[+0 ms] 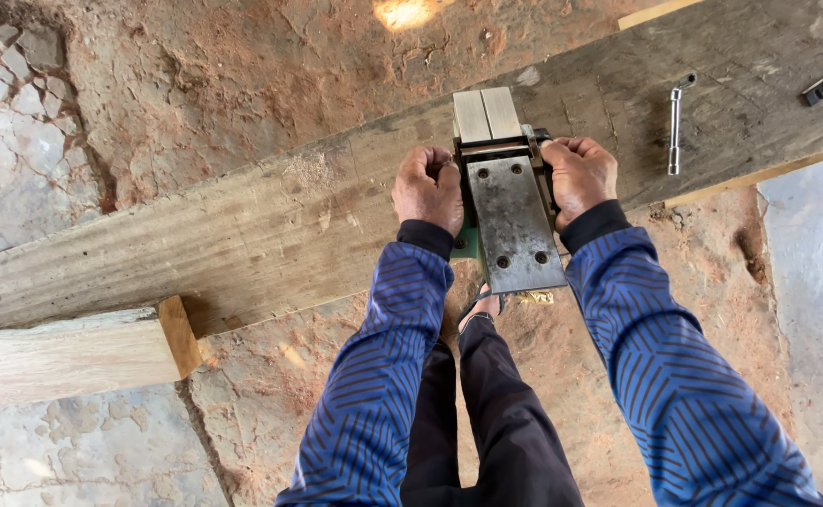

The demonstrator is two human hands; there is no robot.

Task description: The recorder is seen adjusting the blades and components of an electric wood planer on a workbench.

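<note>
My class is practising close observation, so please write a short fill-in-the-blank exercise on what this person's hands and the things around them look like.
1. Both hands, the left hand and the right hand, hold an upturned power planer whose flat sole is made of ____.
2. The planer rests on a long wooden ____.
3. The L-shaped socket wrench lies to the ____ of the right hand.
4. The person's sleeves are ____ with a dark line pattern.

Missing words: metal; plank; right; blue

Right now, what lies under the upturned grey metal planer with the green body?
The grey metal planer rests on a long weathered wooden plank, gripped by the left hand and right hand. Its contact underneath is hidden.
</note>
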